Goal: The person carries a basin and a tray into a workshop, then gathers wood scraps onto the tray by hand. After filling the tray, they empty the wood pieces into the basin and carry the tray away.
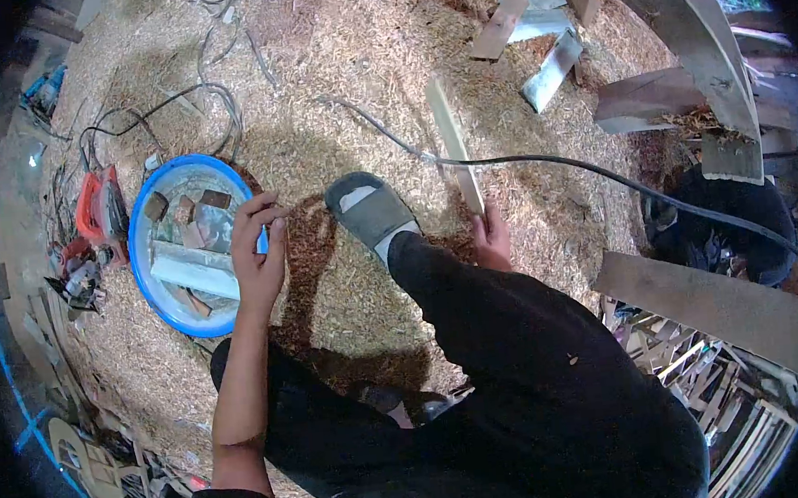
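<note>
r hand is closed on the near end of a pale wood strip, thumb & fingers pinching it, w/ part of the hand & wrist hidden by the r leg. strip is held out away from the body, just above or on the sawdust; can't tell if its far end touches. a dk cable crosses the strip nr its middle & runs off to the r side.

l hand is over the r side of a blue-rimmed basin, palm partly turned in, fingers loosely bent, thumb apart from them, no obj visible b/w. can't tell if it touches the rim.

in the basin: a long whitish pc lying across, a few small brown blocks & other offcuts. red-orange power tool is just beside the basin, on its l side, w/ dk cords looping above it on the sawdust.

person's foot in a grey slide is b/w basin & strip. loose wood scraps lie past the strip, upper r, some w/ pale shiny faces. a wide plank is at the r, nr a pile of thin slats lower r.
</note>
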The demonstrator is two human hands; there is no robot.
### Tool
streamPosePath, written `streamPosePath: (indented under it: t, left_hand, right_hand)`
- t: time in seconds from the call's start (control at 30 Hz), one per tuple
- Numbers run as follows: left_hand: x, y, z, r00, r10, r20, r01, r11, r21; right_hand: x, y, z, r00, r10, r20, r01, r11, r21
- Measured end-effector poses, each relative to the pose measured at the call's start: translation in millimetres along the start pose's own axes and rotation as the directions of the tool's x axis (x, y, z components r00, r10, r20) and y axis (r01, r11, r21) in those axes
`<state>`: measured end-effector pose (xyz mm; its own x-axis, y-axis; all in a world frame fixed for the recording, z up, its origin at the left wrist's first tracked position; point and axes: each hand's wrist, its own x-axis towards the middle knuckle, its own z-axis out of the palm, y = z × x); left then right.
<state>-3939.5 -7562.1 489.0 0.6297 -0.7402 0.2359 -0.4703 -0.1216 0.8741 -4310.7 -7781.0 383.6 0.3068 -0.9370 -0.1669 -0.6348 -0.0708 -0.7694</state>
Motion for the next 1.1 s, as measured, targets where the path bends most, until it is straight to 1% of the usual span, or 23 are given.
streamPosePath:
  t: [0.03, 0.07, 0.13, 0.2, 0.23, 0.27, 0.33, 0.4, 0.43, 0.47, 0.53, 0.57, 0.6, 0.67, 0.73, 0.83, 0.87, 0.93, 0.97, 1.0, 1.03, 1.07, 1.1]
  left_hand:
    - [-0.8, 0.2, 0.4, 1.000, 0.006, -0.009, -0.006, 1.000, 0.009]
    - [-2.1, -0.2, 0.7, 1.000, 0.001, -0.011, -0.001, 1.000, 0.004]
    - [-3.7, -3.4, 3.3, 0.999, 0.008, -0.034, -0.008, 1.000, -0.010]
    - [-7.8, -13.5, 5.5, 0.999, -0.016, -0.048, 0.013, 0.998, -0.060]
    - [-7.5, -15.1, 5.4, 0.999, -0.005, -0.051, 0.003, 0.999, -0.051]
    - [-7.4, -16.1, 4.1, 0.999, 0.007, -0.053, -0.009, 0.999, -0.041]
    - [-9.0, -16.8, -1.8, 0.999, 0.028, -0.043, -0.029, 0.999, -0.013]
    - [-14.9, -18.6, -8.6, 0.997, -0.026, -0.073, 0.022, 0.998, -0.055]
    - [-16.2, -17.2, -14.0, 0.995, -0.029, -0.093, 0.025, 0.999, -0.043]
    - [-17.3, -17.7, -18.7, 0.994, -0.030, -0.105, 0.026, 0.999, -0.034]
    - [-19.3, -21.4, -26.8, 0.982, -0.057, -0.182, 0.046, 0.997, -0.063]
    - [-21.0, -24.3, -31.0, 0.976, -0.091, -0.196, 0.072, 0.992, -0.105]
    - [-22.9, -26.7, -36.2, 0.973, -0.087, -0.216, 0.067, 0.993, -0.098]
    - [-28.3, -33.2, -45.8, 0.971, -0.100, -0.215, 0.082, 0.993, -0.090]
    - [-35.8, -42.0, -53.3, 0.967, -0.102, -0.234, 0.078, 0.991, -0.110]
    - [-47.7, -51.1, -62.3, 0.961, -0.121, -0.248, 0.109, 0.992, -0.060]
    - [-51.0, -53.8, -65.2, 0.957, -0.133, -0.257, 0.120, 0.991, -0.064]
    - [-59.5, -59.7, -72.2, 0.952, -0.154, -0.265, 0.143, 0.988, -0.064]
    - [-63.7, -61.0, -76.7, 0.949, -0.156, -0.274, 0.147, 0.988, -0.053]
    - [-67.7, -61.2, -80.6, 0.939, -0.173, -0.298, 0.164, 0.985, -0.056]
    - [-71.0, -60.3, -85.1, 0.934, -0.182, -0.307, 0.167, 0.983, -0.075]
    - [-74.2, -59.1, -90.7, 0.930, -0.187, -0.315, 0.167, 0.982, -0.089]
    - [-77.3, -57.8, -97.4, 0.925, -0.207, -0.320, 0.187, 0.978, -0.092]
  right_hand:
    - [-6.6, 12.5, -9.7, 0.998, -0.053, 0.038, 0.058, 0.989, -0.134]
    - [-16.4, 20.4, -20.0, 0.998, -0.054, 0.039, 0.059, 0.988, -0.141]
    - [-35.3, 34.2, -36.1, 0.994, 0.034, 0.105, 0.000, 0.950, -0.313]
    - [-44.2, 59.6, -45.3, 0.995, 0.088, 0.039, -0.093, 0.986, 0.140]
    - [-40.1, 70.1, -64.7, 0.969, -0.165, 0.185, 0.192, 0.972, -0.135]
    - [-38.1, 69.9, -76.9, 0.855, -0.349, 0.383, 0.483, 0.805, -0.344]
    - [-36.2, 49.6, -77.5, 0.865, -0.308, 0.396, 0.459, 0.804, -0.378]
    - [-23.0, 29.1, -73.9, 0.806, -0.373, 0.460, 0.509, 0.833, -0.216]
    - [-21.0, 15.0, -68.1, 0.829, -0.309, 0.467, 0.459, 0.852, -0.252]
    - [-19.3, 3.0, -55.3, 0.821, -0.319, 0.474, 0.470, 0.849, -0.243]
    - [-10.5, -20.7, -30.3, 0.885, -0.328, 0.331, 0.426, 0.856, -0.293]
    - [5.1, -8.8, -13.9, 0.914, -0.263, 0.309, 0.336, 0.918, -0.211]
    - [14.5, -18.1, -7.2, 0.906, -0.282, 0.316, 0.355, 0.912, -0.203]
    - [27.5, -31.4, 7.0, 0.935, -0.229, 0.269, 0.314, 0.889, -0.333]
    - [40.9, -39.7, 20.2, 0.945, -0.227, 0.236, 0.291, 0.912, -0.289]
    - [62.8, -46.2, 37.5, 0.957, -0.280, 0.070, 0.286, 0.886, -0.364]
    - [73.2, -46.1, 42.6, 0.955, -0.284, 0.083, 0.295, 0.881, -0.370]
    - [99.9, -32.9, 55.2, 0.993, -0.113, -0.036, 0.093, 0.930, -0.357]
    - [117.0, -12.5, 68.2, 0.814, -0.540, -0.212, 0.387, 0.778, -0.495]
    - [117.6, -31.3, 68.7, 0.811, -0.555, -0.186, 0.411, 0.766, -0.495]
    - [119.8, -52.3, 67.3, 0.924, -0.361, -0.128, 0.273, 0.854, -0.443]
    - [121.3, -69.4, 71.3, 0.987, -0.149, -0.057, 0.114, 0.908, -0.402]
    - [126.9, -69.8, 78.9, 0.985, -0.171, -0.016, 0.160, 0.949, -0.272]
